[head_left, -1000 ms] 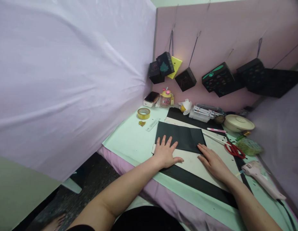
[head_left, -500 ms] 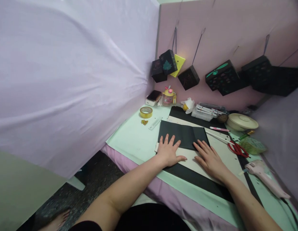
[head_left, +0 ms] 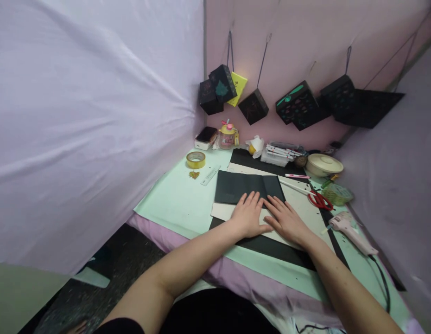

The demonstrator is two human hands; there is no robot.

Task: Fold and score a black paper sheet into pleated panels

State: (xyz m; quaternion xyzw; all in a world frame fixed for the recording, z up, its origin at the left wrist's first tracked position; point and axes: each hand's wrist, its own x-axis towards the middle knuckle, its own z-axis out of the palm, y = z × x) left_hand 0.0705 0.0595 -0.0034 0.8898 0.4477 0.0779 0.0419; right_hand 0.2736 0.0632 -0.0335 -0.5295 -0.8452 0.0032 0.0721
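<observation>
A creased sheet of black card (head_left: 236, 185) lies on a pale board (head_left: 224, 211), with larger black sheets (head_left: 276, 248) beneath. My left hand (head_left: 248, 215) rests flat, fingertips on the card's lower edge near its middle. Beside it my right hand (head_left: 287, 220) is also flat, fingers stretched over the lower right part of the card. The hands are close together, and neither grips anything. Red-handled scissors (head_left: 320, 200) lie on the board to the right, their blades pointing at the card. A pink pen (head_left: 297, 176) lies behind them.
At the right edge is a corded glue gun (head_left: 351, 232). Yellow tape (head_left: 195, 160), a clear ruler (head_left: 211, 176) and a dried leaf (head_left: 193, 175) lie left. A jar (head_left: 227, 136), a pen box (head_left: 276, 157) and a lidded bowl (head_left: 325, 164) line the back. Black boxes (head_left: 253, 106) hang above.
My left hand has slid right along the card, toward its middle, and now lies near my right hand. The fingers are closer together. The whole view has shifted, moving the scene left.
</observation>
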